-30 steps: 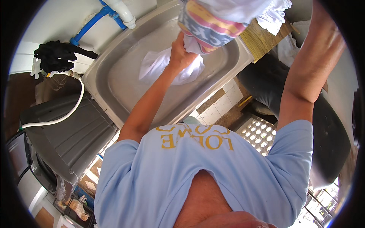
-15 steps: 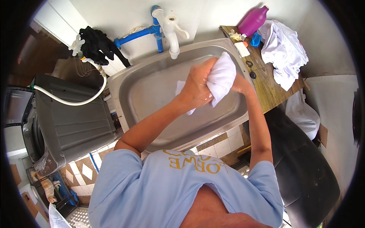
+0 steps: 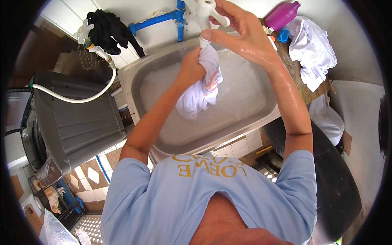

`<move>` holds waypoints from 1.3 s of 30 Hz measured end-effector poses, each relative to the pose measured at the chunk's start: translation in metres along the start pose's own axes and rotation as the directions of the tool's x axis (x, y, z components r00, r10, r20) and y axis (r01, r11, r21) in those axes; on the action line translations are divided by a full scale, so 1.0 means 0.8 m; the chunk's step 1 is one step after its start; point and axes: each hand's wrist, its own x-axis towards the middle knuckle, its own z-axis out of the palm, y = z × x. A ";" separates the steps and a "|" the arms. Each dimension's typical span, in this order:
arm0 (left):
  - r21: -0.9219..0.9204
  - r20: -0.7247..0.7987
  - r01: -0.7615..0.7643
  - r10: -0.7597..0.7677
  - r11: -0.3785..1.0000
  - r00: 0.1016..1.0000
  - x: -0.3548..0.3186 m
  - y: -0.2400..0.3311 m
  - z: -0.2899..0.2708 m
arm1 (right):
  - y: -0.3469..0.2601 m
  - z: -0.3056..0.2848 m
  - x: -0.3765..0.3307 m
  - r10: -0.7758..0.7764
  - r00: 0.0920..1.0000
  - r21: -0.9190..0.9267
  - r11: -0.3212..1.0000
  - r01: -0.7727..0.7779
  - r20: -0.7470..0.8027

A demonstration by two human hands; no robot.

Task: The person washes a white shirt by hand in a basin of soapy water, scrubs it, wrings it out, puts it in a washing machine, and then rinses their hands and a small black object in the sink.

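My left hand [image 3: 191, 67] is closed around a wet white garment [image 3: 196, 100] with a coloured print, holding its bunched top right under the spout of the white tap [image 3: 205, 16]. The garment's lower part hangs into the steel sink [image 3: 163, 149], which holds cloudy water. My right hand [image 3: 249, 38] is up at the tap, wet, with its thumb against the tap body and its fingers curled round behind the lever handle. Part of those fingers is hidden by the tap.
To the right, a wooden counter [image 3: 296, 73] bears a purple bottle [image 3: 282, 15], a blue cap [image 3: 283, 35] and a white cloth heap [image 3: 312, 51]. A grey machine [image 3: 77, 122] with a white hose [image 3: 81, 100] stands left. Black cloth [image 3: 108, 30] hangs by blue pipes [image 3: 157, 24].
The garment, earlier held in both hands over the sink's right side, is now in my left hand under the spout. My right hand has let go and moved up to the tap lever.
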 end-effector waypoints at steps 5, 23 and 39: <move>-0.037 0.133 0.128 -0.122 0.991 0.984 0.010 -0.004 -0.022 | -0.022 -0.017 0.005 0.021 0.994 0.006 1.000 -0.021 0.104; 0.124 0.352 0.142 -0.178 0.982 0.919 0.040 -0.001 -0.047 | 0.063 0.017 0.022 0.107 0.990 0.838 0.529 -0.134 0.091; -0.178 0.370 0.310 -0.229 0.934 0.900 -0.049 -0.048 -0.087 | 0.082 0.153 -0.093 0.566 0.620 0.556 0.796 -0.238 -0.544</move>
